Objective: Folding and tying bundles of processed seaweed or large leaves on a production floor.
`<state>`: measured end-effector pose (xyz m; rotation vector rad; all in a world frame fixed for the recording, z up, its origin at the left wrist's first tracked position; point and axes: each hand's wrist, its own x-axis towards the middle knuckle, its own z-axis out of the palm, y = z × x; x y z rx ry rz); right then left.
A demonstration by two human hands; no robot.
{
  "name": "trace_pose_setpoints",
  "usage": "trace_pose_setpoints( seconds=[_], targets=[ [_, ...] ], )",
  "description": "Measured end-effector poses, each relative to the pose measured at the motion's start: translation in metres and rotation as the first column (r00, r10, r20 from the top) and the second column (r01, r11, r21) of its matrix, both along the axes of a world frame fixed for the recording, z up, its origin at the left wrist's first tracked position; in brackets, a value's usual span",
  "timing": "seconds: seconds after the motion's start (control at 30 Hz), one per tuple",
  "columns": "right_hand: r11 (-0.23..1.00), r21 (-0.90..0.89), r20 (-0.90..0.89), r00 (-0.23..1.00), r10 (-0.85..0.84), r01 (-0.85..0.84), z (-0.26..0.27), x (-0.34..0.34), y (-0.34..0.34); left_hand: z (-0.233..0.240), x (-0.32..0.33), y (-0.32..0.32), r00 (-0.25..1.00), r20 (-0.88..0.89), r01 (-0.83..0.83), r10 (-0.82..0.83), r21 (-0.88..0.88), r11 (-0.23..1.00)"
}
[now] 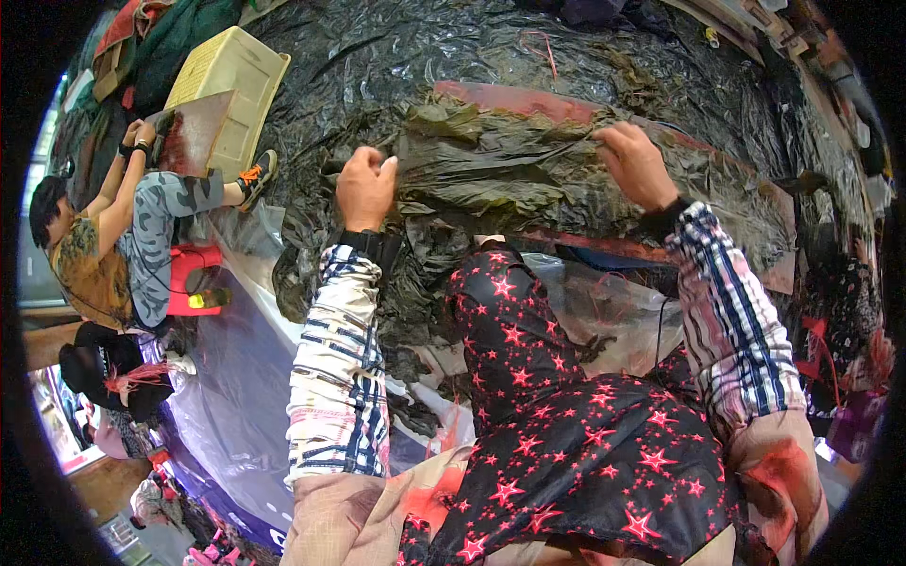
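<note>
Broad, wrinkled dark green leaf-like sheets (488, 159), possibly kelp, lie in a layered pile over a board with red edges (520, 99). At the pile's left end is my left hand (366, 187), its fingers curled and its thumb pointing right. Dark sheet material shows on both sides of that hand, but its fingertips hide whether they grip it. My right hand (633, 166) pinches the edge of a sheet at the upper right, and a crease runs left from its fingers. My knee, under a black apron with pink stars (502, 304), is against the near side.
More dark sheets (340, 78) cover the ground ahead. At left, a seated person (120, 233) holds a board (202, 134) beside a cream plastic crate (262, 85). A red stool (195, 272) and clear plastic sheeting (241, 382) lie nearer. A pink cord (548, 53) lies beyond.
</note>
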<state>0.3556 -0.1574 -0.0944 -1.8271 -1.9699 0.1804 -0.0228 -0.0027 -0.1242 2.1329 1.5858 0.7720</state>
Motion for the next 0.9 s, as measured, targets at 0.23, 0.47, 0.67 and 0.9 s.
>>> trace_pose_setpoints(
  seconds=[0.23,0.47,0.67,0.9],
  targets=[
    [0.98,-0.012,0.462,0.871,-0.168,0.196,-0.022,0.026,0.037,-0.003,0.072,-0.012,0.857,-0.112,0.514,-0.504,0.107,0.851],
    [0.998,0.064,0.079,0.997,0.01,-0.015,0.047,0.021,-0.005,0.001,0.071,-0.022,0.89,-0.236,0.431,-0.391,0.151,0.89],
    [0.991,0.062,0.093,0.989,0.114,-0.12,0.044,0.036,-0.052,0.003,0.079,-0.029,0.851,-0.345,0.454,-0.397,0.101,0.885],
    [0.975,-0.011,0.137,0.965,0.222,-0.222,0.039,0.003,-0.028,0.01,0.071,-0.027,0.778,-0.486,0.426,-0.398,-0.059,0.903]
  ],
)
